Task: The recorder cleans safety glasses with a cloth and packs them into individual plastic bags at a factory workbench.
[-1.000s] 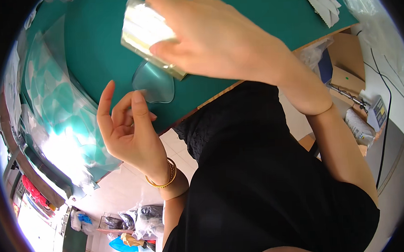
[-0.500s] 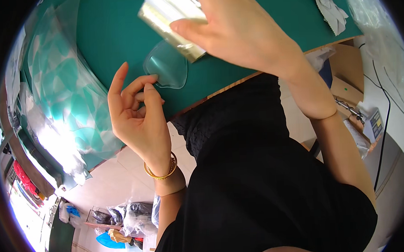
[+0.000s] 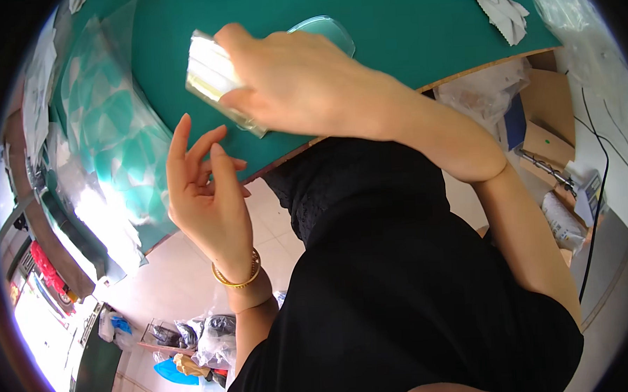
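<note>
My right hand (image 3: 291, 78) reaches across over the green tabletop. It is closed round a shiny, straight-edged silver-and-gold piece (image 3: 210, 69) whose kind I cannot make out. Beyond the knuckles lies a clear rounded plastic sheet (image 3: 329, 33), partly covered by the hand. My left hand (image 3: 205, 180), with a gold bangle on the wrist, is held at the table's near edge. Its fingers are loosely bent and apart, with nothing between them. The left fingertips are close to the lower end of the shiny piece but not touching it.
A stack of clear patterned plastic sheets (image 3: 111, 128) covers the table's left side. A crumpled whitish cloth (image 3: 500, 11) lies at the far right, near clear plastic wrapping (image 3: 573, 30). Cardboard (image 3: 545, 102) and black cables (image 3: 599, 176) are at the right. Bagged things (image 3: 211, 337) stand lower left.
My right hand has moved left and nearer with the shiny piece. The left hand has come off the clear sheet it was touching. A clear sheet now shows beyond the right hand.
</note>
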Tool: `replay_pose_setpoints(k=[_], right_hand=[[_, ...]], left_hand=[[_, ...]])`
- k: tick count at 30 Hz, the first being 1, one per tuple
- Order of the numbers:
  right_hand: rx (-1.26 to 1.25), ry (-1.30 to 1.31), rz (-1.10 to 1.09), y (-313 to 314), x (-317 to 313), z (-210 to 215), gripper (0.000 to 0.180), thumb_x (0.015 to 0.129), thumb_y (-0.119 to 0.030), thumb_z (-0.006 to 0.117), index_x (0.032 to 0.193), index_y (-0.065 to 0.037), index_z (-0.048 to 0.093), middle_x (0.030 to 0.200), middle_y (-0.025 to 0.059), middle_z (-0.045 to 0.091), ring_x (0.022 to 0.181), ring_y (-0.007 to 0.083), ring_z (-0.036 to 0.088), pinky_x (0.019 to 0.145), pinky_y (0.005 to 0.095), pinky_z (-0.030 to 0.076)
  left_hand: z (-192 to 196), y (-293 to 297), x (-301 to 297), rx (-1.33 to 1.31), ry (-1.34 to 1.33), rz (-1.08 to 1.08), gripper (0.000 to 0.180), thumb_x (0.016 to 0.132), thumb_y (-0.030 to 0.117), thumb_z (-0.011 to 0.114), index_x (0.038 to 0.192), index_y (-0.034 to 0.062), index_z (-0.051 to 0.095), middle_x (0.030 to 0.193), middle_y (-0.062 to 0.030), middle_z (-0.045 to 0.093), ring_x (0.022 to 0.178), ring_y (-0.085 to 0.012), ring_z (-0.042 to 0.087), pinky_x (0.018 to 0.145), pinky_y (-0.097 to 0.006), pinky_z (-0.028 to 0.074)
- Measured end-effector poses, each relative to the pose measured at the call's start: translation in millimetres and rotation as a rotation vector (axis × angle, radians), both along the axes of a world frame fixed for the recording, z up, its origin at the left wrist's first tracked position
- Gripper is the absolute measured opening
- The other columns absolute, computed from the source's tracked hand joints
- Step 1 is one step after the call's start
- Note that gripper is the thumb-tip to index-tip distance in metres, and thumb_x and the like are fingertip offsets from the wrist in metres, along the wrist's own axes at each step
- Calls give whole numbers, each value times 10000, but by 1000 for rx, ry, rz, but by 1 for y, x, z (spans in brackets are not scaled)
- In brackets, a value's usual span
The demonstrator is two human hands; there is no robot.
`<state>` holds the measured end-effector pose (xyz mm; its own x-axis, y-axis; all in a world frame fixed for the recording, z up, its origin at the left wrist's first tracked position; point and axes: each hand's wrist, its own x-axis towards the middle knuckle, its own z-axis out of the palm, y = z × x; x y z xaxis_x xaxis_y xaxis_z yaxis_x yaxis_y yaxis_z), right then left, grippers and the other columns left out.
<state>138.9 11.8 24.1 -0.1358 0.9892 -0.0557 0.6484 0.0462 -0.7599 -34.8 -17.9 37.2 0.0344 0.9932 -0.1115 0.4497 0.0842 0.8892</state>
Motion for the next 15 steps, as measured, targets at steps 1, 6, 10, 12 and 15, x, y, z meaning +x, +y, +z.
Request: replay_pose_setpoints(k=[1, 6, 10, 12, 15], right_hand=[[74, 21, -69, -2, 10, -4, 396, 868, -197, 668, 1097, 55, 466, 745, 222, 661, 664, 398, 652, 601, 437, 518], [137, 87, -270, -1, 101, 13, 370, 931, -258, 628, 1001, 62, 455, 902, 305, 607, 895, 468, 610, 731, 448, 481], [221, -315, -306, -4, 161, -6, 312, 922, -182, 657, 1052, 75, 536, 932, 257, 608, 790, 391, 644, 697, 407, 499], [58, -484, -342, -7, 159, 14, 486, 932, -431, 601, 1142, 7, 606, 791, 169, 663, 748, 342, 646, 690, 422, 494], [136, -514, -433, -19, 167, 39, 450, 923, -460, 608, 839, -23, 675, 699, 132, 617, 688, 308, 623, 630, 408, 463]], left_hand=[[3, 3, -2, 31, 6, -21, 393, 948, 19, 586, 1336, -6, 530, 1028, -98, 715, 675, -55, 630, 468, -167, 433], [14, 28, -11, 207, 238, -217, 268, 896, 51, 664, 1160, 4, 664, 964, -96, 712, 734, -113, 658, 616, -243, 530], [18, 61, 30, 457, 443, -650, 407, 778, 121, 738, 1137, -36, 626, 1088, -177, 632, 983, -331, 611, 868, -386, 494], [15, 71, 42, 549, 561, -802, 450, 752, 124, 742, 1144, -42, 596, 1090, -172, 589, 990, -349, 566, 867, -415, 473], [8, 76, 51, 466, 577, -836, 303, 722, 92, 713, 975, -19, 588, 988, -159, 582, 927, -331, 572, 805, -407, 486]])
